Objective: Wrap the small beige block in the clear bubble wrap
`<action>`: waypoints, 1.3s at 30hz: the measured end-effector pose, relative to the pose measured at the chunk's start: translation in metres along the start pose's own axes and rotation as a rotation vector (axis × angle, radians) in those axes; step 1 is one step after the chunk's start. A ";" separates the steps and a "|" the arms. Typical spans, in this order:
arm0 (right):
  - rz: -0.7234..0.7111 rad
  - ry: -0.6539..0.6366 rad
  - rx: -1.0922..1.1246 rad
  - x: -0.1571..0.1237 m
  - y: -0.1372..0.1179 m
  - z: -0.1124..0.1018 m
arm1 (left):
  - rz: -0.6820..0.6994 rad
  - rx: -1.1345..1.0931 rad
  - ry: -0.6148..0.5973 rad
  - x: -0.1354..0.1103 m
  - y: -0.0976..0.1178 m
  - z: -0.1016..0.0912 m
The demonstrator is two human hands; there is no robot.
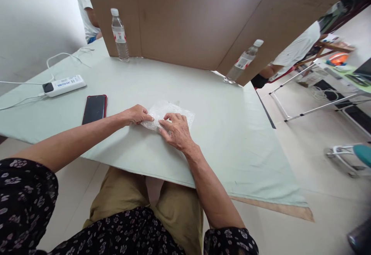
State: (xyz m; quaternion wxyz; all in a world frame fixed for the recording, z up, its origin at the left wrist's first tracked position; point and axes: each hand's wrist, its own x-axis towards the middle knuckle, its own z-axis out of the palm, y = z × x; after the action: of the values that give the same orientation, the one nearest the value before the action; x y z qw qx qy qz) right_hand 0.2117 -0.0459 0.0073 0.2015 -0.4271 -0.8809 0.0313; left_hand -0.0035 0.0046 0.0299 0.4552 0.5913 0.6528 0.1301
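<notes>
A clear, crinkled piece of bubble wrap lies on the pale green tablecloth in front of me. My left hand is closed, thumb and curled fingers pinching the wrap's left edge. Over the middle and right part of the wrap, my right hand presses with bent fingers, its thumb and index finger gripping near the front edge. The two hands are close together, a small stretch of wrap between them. Left of my left forearm rests a phone with a dark screen and red case.
A cardboard partition stands across the back, with a water bottle at its left and a tilted-looking one at its right. A white power strip with cables lies on the left. People sit beyond the partition. A stool stands right.
</notes>
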 end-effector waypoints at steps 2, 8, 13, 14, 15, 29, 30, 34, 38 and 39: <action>-0.003 -0.002 -0.001 0.001 -0.001 -0.001 | 0.035 -0.086 0.003 -0.003 0.002 0.003; -0.012 -0.016 0.014 0.002 -0.003 -0.004 | 0.143 -0.258 0.053 -0.016 0.013 0.014; 0.012 0.014 0.073 0.002 -0.004 -0.005 | 0.166 -0.307 0.048 -0.018 0.022 0.026; 0.017 0.012 0.098 0.002 -0.003 -0.006 | 0.178 -0.304 0.050 -0.020 0.024 0.027; 0.025 0.011 0.138 0.002 -0.002 -0.008 | 0.189 -0.298 0.043 -0.021 0.026 0.028; 0.294 0.217 0.524 0.004 0.031 -0.012 | 0.708 0.377 0.144 -0.026 0.017 0.032; 0.354 0.225 0.515 0.003 0.035 -0.015 | 0.751 0.393 0.177 -0.025 0.015 0.036; 0.550 0.143 0.433 -0.017 0.048 -0.040 | 0.785 0.401 0.193 -0.027 0.007 0.047; 0.665 0.063 0.386 -0.055 0.051 -0.057 | 0.666 0.386 0.272 -0.038 0.007 0.058; 0.696 0.043 0.378 -0.063 0.051 -0.056 | 0.638 0.387 0.289 -0.041 0.007 0.062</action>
State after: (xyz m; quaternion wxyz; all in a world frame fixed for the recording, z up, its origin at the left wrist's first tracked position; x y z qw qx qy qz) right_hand 0.3059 -0.0680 0.0265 0.2722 -0.6562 -0.6578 0.2502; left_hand 0.0428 -0.0527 0.0191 0.1755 0.8148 0.5062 0.2216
